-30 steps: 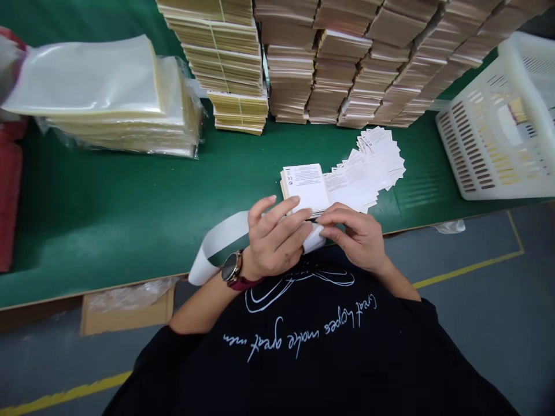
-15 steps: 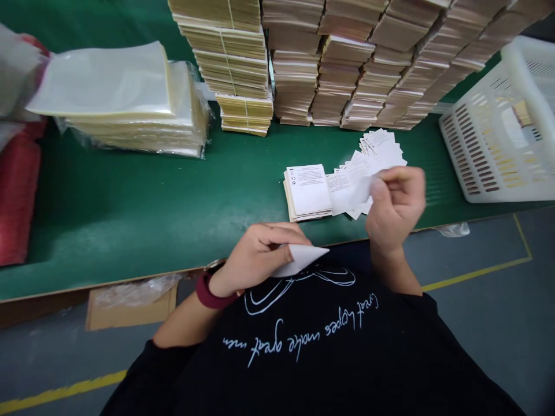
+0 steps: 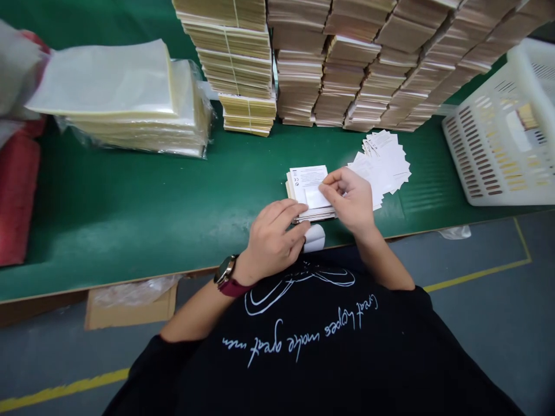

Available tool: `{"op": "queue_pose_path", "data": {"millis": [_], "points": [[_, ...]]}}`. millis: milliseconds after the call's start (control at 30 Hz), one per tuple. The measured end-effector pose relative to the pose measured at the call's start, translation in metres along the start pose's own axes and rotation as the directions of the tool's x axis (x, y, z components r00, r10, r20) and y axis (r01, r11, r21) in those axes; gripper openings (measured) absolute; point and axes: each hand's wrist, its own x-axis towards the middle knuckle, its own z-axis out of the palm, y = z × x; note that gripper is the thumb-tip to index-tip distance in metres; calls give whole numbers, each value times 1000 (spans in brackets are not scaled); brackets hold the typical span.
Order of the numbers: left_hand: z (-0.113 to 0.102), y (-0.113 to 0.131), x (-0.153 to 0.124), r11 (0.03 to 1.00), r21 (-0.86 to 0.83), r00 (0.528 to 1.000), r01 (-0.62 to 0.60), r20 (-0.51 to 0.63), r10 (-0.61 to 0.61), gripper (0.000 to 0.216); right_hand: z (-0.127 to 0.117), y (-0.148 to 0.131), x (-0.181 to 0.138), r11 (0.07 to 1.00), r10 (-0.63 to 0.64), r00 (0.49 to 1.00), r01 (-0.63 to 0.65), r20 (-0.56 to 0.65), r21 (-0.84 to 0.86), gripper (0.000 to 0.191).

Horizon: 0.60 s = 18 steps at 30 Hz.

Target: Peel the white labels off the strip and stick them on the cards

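My left hand (image 3: 277, 234) is at the table's front edge, with a curled piece of white paper (image 3: 314, 238) coming out from under its fingers. Its fingertips reach the near left corner of a neat stack of printed white leaflets (image 3: 303, 179). Over that stack, my right hand (image 3: 352, 199) pinches a small white paper slip (image 3: 315, 197) between thumb and forefinger. To the right of this hand lies a fanned-out spread of white leaflets (image 3: 385, 159), partly covered by the hand.
Tall stacks of brown-edged paper pieces (image 3: 299, 86) and a banded yellowish stack (image 3: 249, 112) line the back of the green table (image 3: 151, 196). Clear plastic bags (image 3: 108, 81) are piled at left. A white slotted basket (image 3: 489, 150) stands at right.
My right hand has moved left from the fanned leaflets to above the neat stack with a slip. My left hand has risen to the stack's corner, its white paper now curled lower.
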Motion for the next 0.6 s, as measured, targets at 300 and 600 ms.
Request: {"op": "queue_pose_path", "data": {"millis": [300,600], "points": [[4,1,1,998,61,997,-25,72,21,9,-2,-13,0,842,-121,992,122,35,-525,20],[5,4,-3,999,43,995,-31,98,27,12,-17,13,9,981,142,987,-129,78,-143,36]]}}
